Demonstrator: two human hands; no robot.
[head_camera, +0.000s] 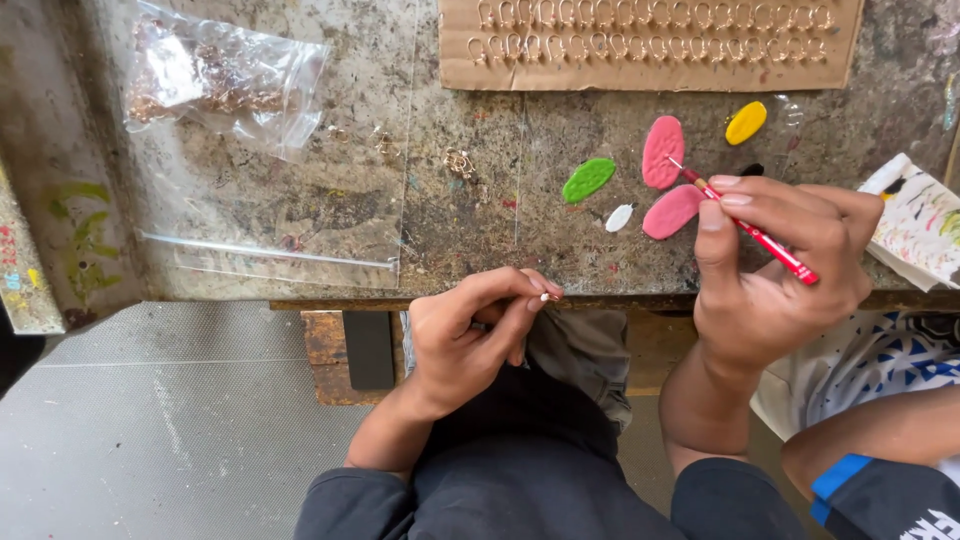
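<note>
Both hands work just off the near edge of a worn, stained table (300, 200). Closed in a pinch, the left hand (470, 335) holds a tiny pale piece (547, 296) between thumb and forefinger tips, level with the table's edge and over the person's lap. Also closed, the right hand (775, 270) grips a thin red brush (745, 227) like a pen; its long axis runs from lower right, behind the fingers, up-left to a tip that sits on or just above the upper pink paint blob (662, 150). That blob lies up and left of the right hand, which is clearly nearer to it; the left hand is well apart, lower and further left. Around the tip lie a second pink blob (672, 211), a green blob (588, 179), a small white one (620, 217) and a yellow one (746, 122). Farther back is a cardboard strip (650, 45) carrying rows of small metal hooks, and at far left a clear plastic bag (225, 80) of small metal parts.
</note>
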